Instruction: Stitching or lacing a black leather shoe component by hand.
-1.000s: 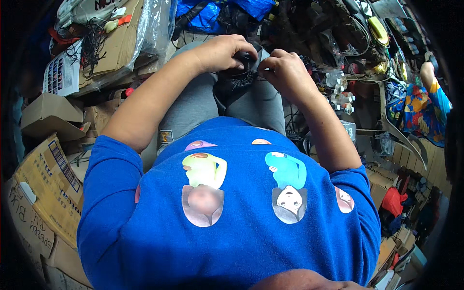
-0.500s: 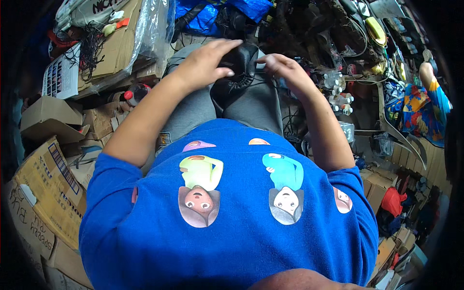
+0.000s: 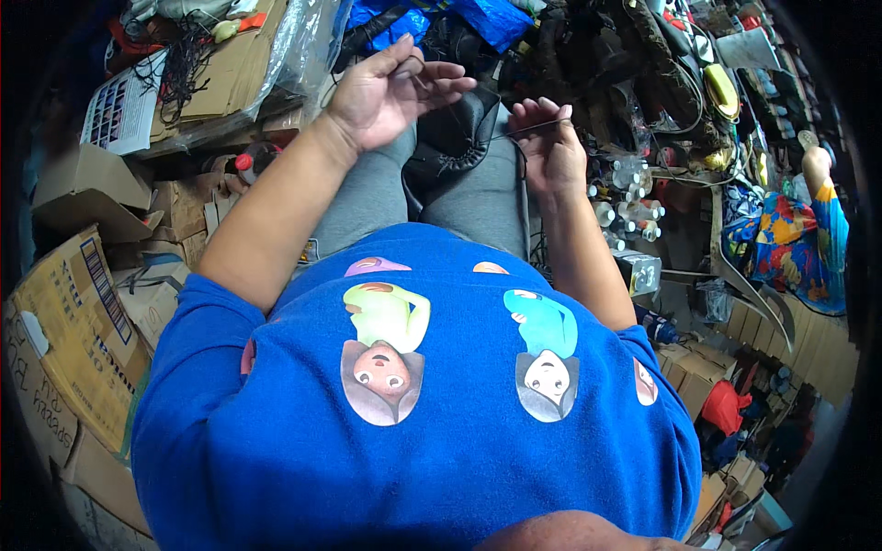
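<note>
Seated person, blue shirt nearest the camera, grey trousers beyond it. Black leather piece lies on the lap, between and just below the two hands. Left hand: raised above the leather, palm partly open, fingers loosely spread, thumb and forefinger pinching something small and dark at the tips; cannot tell what. Right hand: fingers curled, pinching a thin thread that runs toward the leather. Hands apart, not touching. Left of the left hand: cardboard boxes and clear plastic sheet. Right of the right hand: small bottles. Beyond the hands: blue bag and dark tangled straps.
</note>
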A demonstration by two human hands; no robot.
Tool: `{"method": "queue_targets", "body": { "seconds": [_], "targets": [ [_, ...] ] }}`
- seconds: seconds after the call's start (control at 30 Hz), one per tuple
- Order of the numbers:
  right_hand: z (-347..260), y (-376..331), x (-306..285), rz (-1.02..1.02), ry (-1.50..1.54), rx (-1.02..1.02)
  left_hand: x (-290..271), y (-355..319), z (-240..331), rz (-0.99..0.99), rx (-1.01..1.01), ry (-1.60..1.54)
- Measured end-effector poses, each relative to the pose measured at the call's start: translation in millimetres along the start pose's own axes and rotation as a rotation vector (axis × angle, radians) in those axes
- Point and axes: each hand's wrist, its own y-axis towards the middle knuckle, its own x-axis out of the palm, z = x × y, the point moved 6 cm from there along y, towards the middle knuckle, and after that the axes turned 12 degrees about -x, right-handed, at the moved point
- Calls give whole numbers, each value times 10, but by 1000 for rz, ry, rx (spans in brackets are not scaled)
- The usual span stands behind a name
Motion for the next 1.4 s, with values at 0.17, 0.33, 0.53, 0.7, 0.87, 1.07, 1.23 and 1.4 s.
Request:
{"method": "queue_targets", "body": {
  "seconds": [0.17,0.33,0.53,0.7,0.87,1.07,1.23,1.4],
  "targets": [
    [35,-195,86,-207,360,317,-217,177,18,9,-67,74],
    [-72,-267,20,-231,15,179,-450,197,-1,171,-111,126],
    [-214,-244,-344,-265,-2,200,-593,56,196,174,-70,254],
    [-714,-145,-1075,-352,-1061,221,-852,-388,981,563,80,1167],
    [-698,28,43,-650,-1003,-9,34,-329,27,276,422,1795],
    [-241,-42,896,-1064,-1609,-515,68,-114,-569,-40,211,1891],
    [-88,5,266,-681,-1387,-91,0,-114,-548,-106,200,1766],
    [-334,-151,485,-628,-1431,-470,13,16,-314,2,195,1571]
  ]
}}
